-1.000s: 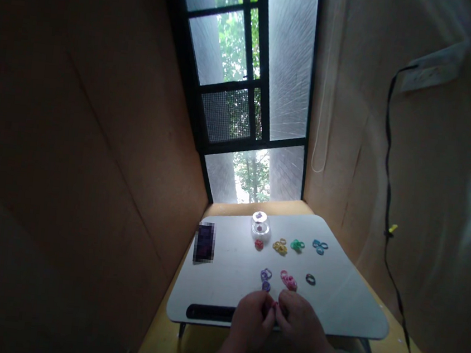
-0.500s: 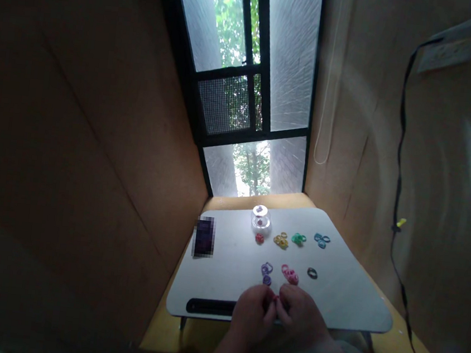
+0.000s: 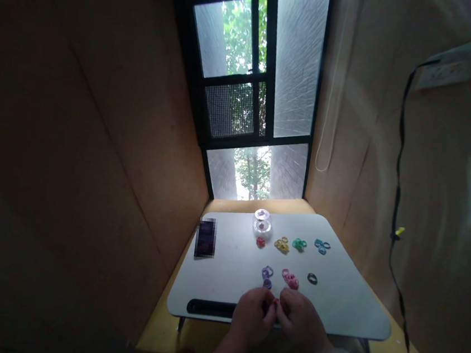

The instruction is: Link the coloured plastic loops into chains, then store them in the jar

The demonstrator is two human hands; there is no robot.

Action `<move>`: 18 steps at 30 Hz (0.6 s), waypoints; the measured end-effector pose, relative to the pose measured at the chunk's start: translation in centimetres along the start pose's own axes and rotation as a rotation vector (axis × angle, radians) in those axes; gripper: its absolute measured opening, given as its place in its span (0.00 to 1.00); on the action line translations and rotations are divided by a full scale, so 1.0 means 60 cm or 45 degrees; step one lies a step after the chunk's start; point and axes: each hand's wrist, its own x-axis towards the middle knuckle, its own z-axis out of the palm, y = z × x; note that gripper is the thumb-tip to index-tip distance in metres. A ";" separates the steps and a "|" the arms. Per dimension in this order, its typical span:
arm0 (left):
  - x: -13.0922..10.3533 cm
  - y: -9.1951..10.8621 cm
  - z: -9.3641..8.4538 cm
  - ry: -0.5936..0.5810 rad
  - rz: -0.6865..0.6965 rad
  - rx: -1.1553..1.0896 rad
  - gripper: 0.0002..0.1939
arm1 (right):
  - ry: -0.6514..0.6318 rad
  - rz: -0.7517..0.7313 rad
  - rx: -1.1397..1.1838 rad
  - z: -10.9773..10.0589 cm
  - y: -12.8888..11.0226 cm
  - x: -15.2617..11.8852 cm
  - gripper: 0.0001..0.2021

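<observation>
My left hand (image 3: pixel 254 312) and my right hand (image 3: pixel 301 318) meet over the front edge of a small white table (image 3: pixel 225 271). Both are closed, fingertips pinching a small red band (image 3: pixel 275 301), probably a hair tie, mostly hidden by the fingers. Just beyond my fingers lie purple hair ties (image 3: pixel 267 272) and a pink bunch of hair ties (image 3: pixel 291 279). A dark hair tie (image 3: pixel 312 278) sits to their right. Farther back are little groups of red (image 3: pixel 260 242), yellow (image 3: pixel 282 245), green (image 3: pixel 299 244) and blue hair ties (image 3: pixel 322 246).
A clear round container (image 3: pixel 262 225) stands at the back of the table. A dark, blurred-out object (image 3: pixel 206 238) lies at the left. Along the front edge runs a black slot (image 3: pixel 210 308). A black cable (image 3: pixel 400 160) hangs on the right wall, and a window (image 3: pixel 257 170) is ahead.
The camera view has shifted slightly, so the scene sits a little lower. My hands stay together in nearly the same pose, and the hair ties lie as before.
</observation>
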 end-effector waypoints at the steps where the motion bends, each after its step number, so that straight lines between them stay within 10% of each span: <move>1: 0.000 0.000 0.000 0.003 -0.001 -0.001 0.05 | -0.004 0.001 0.001 0.000 0.000 0.000 0.10; 18: -0.001 0.005 0.003 0.013 -0.017 0.050 0.05 | 0.025 0.022 -0.006 -0.008 -0.006 -0.003 0.09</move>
